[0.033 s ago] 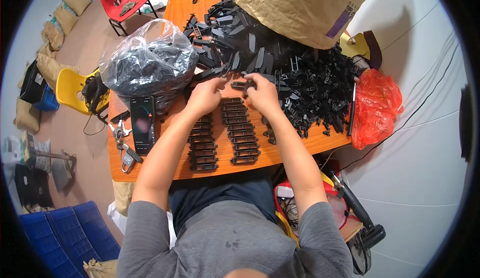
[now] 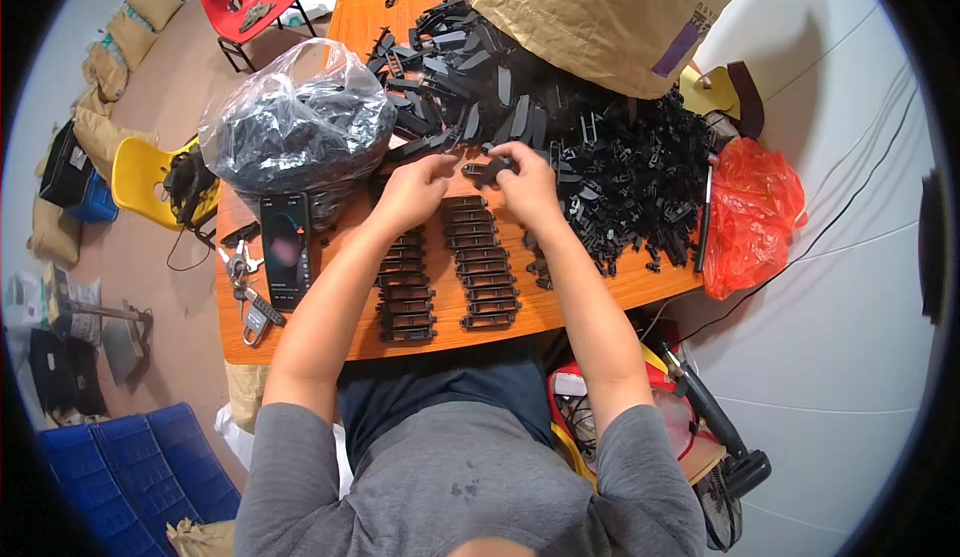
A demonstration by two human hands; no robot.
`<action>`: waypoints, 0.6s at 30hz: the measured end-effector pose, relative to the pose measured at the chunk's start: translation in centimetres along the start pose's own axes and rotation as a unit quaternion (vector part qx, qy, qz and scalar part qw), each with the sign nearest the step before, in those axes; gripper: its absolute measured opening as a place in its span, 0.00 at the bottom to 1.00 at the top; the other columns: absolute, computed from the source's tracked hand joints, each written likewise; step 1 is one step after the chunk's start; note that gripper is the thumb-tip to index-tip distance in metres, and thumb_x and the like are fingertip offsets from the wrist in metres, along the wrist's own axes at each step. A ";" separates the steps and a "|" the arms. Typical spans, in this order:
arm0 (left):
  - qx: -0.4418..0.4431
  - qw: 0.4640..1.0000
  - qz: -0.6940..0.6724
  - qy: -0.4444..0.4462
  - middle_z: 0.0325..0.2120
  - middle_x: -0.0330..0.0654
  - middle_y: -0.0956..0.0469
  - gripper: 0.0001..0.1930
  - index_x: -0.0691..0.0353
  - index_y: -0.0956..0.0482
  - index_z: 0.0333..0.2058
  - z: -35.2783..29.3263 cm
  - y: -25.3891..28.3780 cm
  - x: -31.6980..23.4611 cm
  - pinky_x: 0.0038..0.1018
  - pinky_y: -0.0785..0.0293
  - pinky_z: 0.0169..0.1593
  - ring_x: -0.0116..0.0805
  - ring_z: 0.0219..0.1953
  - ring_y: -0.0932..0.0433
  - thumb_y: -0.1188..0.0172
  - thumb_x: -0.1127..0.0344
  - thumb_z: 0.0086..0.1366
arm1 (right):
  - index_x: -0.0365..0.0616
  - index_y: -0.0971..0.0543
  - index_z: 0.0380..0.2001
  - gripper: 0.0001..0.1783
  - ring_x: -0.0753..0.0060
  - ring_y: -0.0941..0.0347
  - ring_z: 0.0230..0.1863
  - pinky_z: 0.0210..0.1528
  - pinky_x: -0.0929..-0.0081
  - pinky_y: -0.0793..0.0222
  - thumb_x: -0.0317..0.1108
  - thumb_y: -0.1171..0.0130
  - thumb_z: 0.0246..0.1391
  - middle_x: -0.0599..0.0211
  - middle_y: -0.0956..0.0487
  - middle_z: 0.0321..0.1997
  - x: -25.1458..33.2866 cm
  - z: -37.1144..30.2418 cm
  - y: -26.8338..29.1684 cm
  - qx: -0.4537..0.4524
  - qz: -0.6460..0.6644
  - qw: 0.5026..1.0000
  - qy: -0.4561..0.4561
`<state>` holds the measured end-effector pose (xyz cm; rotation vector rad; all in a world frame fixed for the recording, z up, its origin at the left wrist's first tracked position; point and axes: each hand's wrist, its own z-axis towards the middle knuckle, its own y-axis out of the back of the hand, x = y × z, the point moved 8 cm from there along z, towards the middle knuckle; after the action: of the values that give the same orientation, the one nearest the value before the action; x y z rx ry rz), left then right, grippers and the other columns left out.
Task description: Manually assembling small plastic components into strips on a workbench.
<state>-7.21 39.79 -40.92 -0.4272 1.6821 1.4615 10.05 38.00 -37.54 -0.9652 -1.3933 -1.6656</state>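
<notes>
My right hand [image 2: 527,187] pinches a small black plastic part [image 2: 490,170] between thumb and fingers, just above the far end of the laid-out pieces. Beside it, my left hand [image 2: 413,195] has its fingers bent together, pointing at that part across a small gap; whatever they may hold is too small to make out. Below the hands lie two columns of black ladder-like plastic frames: the right column [image 2: 482,267] is in full view, while the left column [image 2: 405,302] is partly covered by my left hand and forearm.
Loose black plastic parts [image 2: 620,177] are heaped beyond and right of my hands. A large brown paper bag [image 2: 600,17] stands over the heap. At left are a clear bag of black parts [image 2: 300,137], a phone [image 2: 286,252] and keys [image 2: 245,267]. A red plastic bag [image 2: 755,217] lies at right.
My left hand has shifted slightly to the right. The fingers of my right hand have moved a little, and the black part shows more between them.
</notes>
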 end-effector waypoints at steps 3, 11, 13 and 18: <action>0.039 0.988 -0.145 0.047 0.46 0.48 0.19 0.18 0.62 0.21 0.51 0.1 0.2 -1.4 0.30 0.28 0.53 0.35 0.49 0.20 0.42 0.57 0.68 | 0.38 0.21 0.43 0.18 0.63 0.20 0.36 0.42 0.65 0.24 0.17 0.47 0.47 0.54 0.20 0.39 -0.9 -0.1 -1.6 0.080 0.290 0.945 -0.130; -0.023 0.965 0.257 -0.045 0.36 0.45 0.19 0.15 0.52 0.17 0.43 0.0 1.2 -1.8 0.40 0.28 0.49 0.47 0.43 0.23 0.34 0.61 0.56 | 0.36 0.20 0.34 0.10 0.48 0.21 0.34 0.35 0.58 0.23 0.21 0.40 0.44 0.51 0.26 0.39 -1.3 1.0 -3.0 0.056 -0.436 0.890 0.119; -0.012 0.963 0.267 -0.043 0.36 0.43 0.18 0.16 0.51 0.16 0.45 0.3 0.4 -0.9 0.39 0.29 0.52 0.46 0.46 0.23 0.34 0.62 0.55 | 0.39 0.20 0.32 0.07 0.53 0.20 0.34 0.34 0.60 0.22 0.24 0.40 0.46 0.55 0.27 0.37 -0.9 0.8 -3.7 0.053 -0.470 0.870 0.140; -0.011 0.980 0.198 0.011 0.38 0.47 0.17 0.17 0.52 0.16 0.47 0.2 1.3 -0.3 0.40 0.27 0.51 0.48 0.45 0.22 0.41 0.69 0.57 | 0.42 0.20 0.31 0.06 0.60 0.19 0.31 0.31 0.66 0.22 0.28 0.41 0.47 0.60 0.26 0.36 -2.3 0.6 -4.4 0.032 -0.531 0.831 0.162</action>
<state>-7.88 40.23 -39.86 -0.1209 1.8427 1.7645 7.20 39.37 -41.40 0.2816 -1.8475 -2.3613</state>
